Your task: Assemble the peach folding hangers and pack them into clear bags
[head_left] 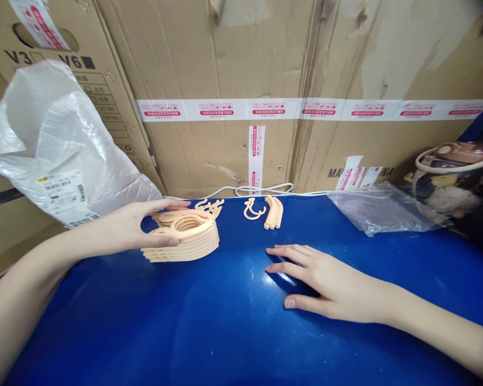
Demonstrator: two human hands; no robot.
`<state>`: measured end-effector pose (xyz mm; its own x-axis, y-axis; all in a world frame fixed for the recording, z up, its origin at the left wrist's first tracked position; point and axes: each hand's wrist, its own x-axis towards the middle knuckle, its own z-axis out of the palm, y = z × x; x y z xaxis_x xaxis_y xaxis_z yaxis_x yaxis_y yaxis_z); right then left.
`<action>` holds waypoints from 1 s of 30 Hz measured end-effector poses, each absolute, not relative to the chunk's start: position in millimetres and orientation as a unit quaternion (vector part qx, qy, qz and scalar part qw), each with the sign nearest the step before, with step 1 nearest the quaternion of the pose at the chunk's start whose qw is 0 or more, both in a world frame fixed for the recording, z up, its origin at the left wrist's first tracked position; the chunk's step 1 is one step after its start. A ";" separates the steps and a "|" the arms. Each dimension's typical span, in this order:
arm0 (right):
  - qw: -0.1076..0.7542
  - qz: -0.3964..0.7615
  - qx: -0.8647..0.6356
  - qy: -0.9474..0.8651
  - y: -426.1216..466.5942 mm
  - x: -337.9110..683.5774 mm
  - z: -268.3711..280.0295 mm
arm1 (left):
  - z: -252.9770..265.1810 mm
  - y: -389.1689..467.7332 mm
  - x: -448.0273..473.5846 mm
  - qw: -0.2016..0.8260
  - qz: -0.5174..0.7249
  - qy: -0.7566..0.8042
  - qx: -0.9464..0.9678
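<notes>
A neat stack of beige plastic folding hangers (195,241) lies on the blue tabletop, left of the middle. My left hand (145,228) is at its left end, gripping the top hanger between thumb and fingers; the thumb lies along the near side and the fingers reach round the far side. Behind the stack are several small beige hooks (216,206), partly hidden by it. Farther right lie a few loose hooks (250,210) beside several curved beige hanger arms (273,213). My right hand (317,279) rests palm down over the table, fingers spread, holding nothing.
Big cardboard boxes (209,59) rise behind the blue table (225,332). A white plastic mailing bag (64,139) stands at the left. A white cable (265,188) runs along the back edge. At the right are a clear plastic bag (370,209) and a transparent jug-like container (446,171).
</notes>
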<state>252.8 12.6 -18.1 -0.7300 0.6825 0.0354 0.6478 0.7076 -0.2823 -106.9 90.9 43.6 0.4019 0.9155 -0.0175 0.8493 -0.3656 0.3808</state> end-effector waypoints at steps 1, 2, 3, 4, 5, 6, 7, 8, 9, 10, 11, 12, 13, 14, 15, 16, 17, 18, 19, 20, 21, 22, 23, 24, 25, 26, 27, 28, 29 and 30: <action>0.071 0.126 -0.361 -0.921 12.5 252.8 -18.2 | 44.3 89.7 -105.4 0.169 0.101 0.540 0.818; 0.072 0.127 -0.362 -0.921 12.4 252.7 -18.3 | 44.9 88.7 -104.2 0.172 0.103 0.541 0.817; 0.073 0.127 -0.363 -0.920 12.3 252.5 -18.2 | 45.3 88.0 -103.3 0.174 0.103 0.542 0.816; 0.074 0.128 -0.363 -0.920 12.3 252.4 -18.1 | 45.5 87.6 -102.7 0.178 0.101 0.543 0.815; 0.073 0.128 -0.363 -0.920 12.3 252.3 -18.0 | 45.6 87.5 -102.5 0.180 0.099 0.544 0.814; 0.072 0.127 -0.362 -0.921 12.3 252.2 -17.9 | 45.5 87.5 -102.7 0.182 0.097 0.545 0.813; 0.072 0.126 -0.361 -0.921 12.3 252.2 -17.9 | 45.4 87.8 -103.1 0.183 0.095 0.545 0.813; 0.071 0.125 -0.361 -0.922 12.3 252.3 -18.0 | 45.1 88.2 -103.8 0.182 0.093 0.545 0.813; 0.071 0.124 -0.361 -0.922 12.2 252.5 -18.1 | 44.7 88.7 -104.5 0.181 0.093 0.545 0.814; 0.071 0.124 -0.361 -0.921 12.0 252.7 -18.2 | 44.1 89.4 -105.3 0.179 0.092 0.545 0.814; 0.071 0.124 -0.362 -0.921 11.9 252.9 -18.4 | 43.4 90.2 -106.2 0.178 0.091 0.545 0.815; 0.070 0.124 -0.362 -0.921 11.6 253.0 -18.5 | 42.5 91.0 -106.9 0.176 0.090 0.545 0.815; 0.069 0.124 -0.362 -0.921 11.5 253.2 -18.5 | 41.5 91.7 -107.7 0.174 0.090 0.545 0.815; 0.067 0.123 -0.362 -0.922 11.3 253.2 -18.4 | 40.6 92.2 -108.3 0.174 0.089 0.545 0.815; 0.065 0.122 -0.363 -0.922 11.3 253.2 -18.3 | 39.9 92.6 -109.0 0.174 0.089 0.545 0.816; 0.062 0.122 -0.364 -0.921 11.3 253.1 -18.1 | 39.6 92.6 -109.8 0.176 0.087 0.544 0.816; 0.059 0.123 -0.365 -0.921 11.4 252.9 -17.9 | 39.9 92.4 -110.7 0.179 0.085 0.542 0.817; 0.057 0.123 -0.367 -0.920 11.4 252.8 -17.7 | 40.7 92.1 -112.0 0.182 0.084 0.537 0.819; 0.056 0.124 -0.368 -0.920 11.4 252.6 -17.5 | 42.0 91.6 -113.6 0.185 0.084 0.532 0.822; 0.054 0.125 -0.369 -0.920 11.4 252.5 -17.2 | 43.8 91.3 -115.8 0.186 0.089 0.527 0.824; 0.053 0.124 -0.370 -0.919 11.3 252.3 -17.0 | 45.8 91.4 -118.6 0.184 0.099 0.525 0.825; 0.052 0.124 -0.371 -0.919 11.1 252.2 -16.8 | 47.6 92.1 -122.0 0.181 0.113 0.526 0.824; 0.050 0.123 -0.372 -0.919 10.9 252.1 -16.6 | 48.9 93.5 -126.0 0.175 0.130 0.529 0.820; 0.049 0.123 -0.373 -0.918 10.8 251.9 -16.4 | 49.6 95.8 -130.5 0.169 0.146 0.535 0.815; 0.049 0.123 -0.373 -0.919 10.7 251.7 -16.3 | 49.4 98.7 -135.3 0.161 0.157 0.540 0.811; 0.049 0.123 -0.372 -0.919 10.7 251.5 -16.2 | 48.4 102.2 -140.0 0.155 0.161 0.546 0.807; 0.049 0.124 -0.371 -0.919 10.8 251.4 -16.2 | 46.8 105.8 -144.5 0.153 0.159 0.552 0.804; 0.050 0.125 -0.370 -0.919 10.9 251.2 -16.3 | 44.9 109.3 -148.3 0.156 0.153 0.557 0.801; 0.051 0.126 -0.370 -0.919 11.1 251.1 -16.5 | 43.0 112.3 -151.2 0.164 0.144 0.563 0.797; 0.052 0.127 -0.370 -0.919 11.4 251.1 -16.7 | 41.5 114.6 -153.1 0.177 0.138 0.567 0.792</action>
<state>251.1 11.4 -16.7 -0.7203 0.6937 0.0021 0.6673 0.6937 -0.2712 -153.1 114.6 41.5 0.3178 0.9480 0.0177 0.8502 -0.2932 0.4372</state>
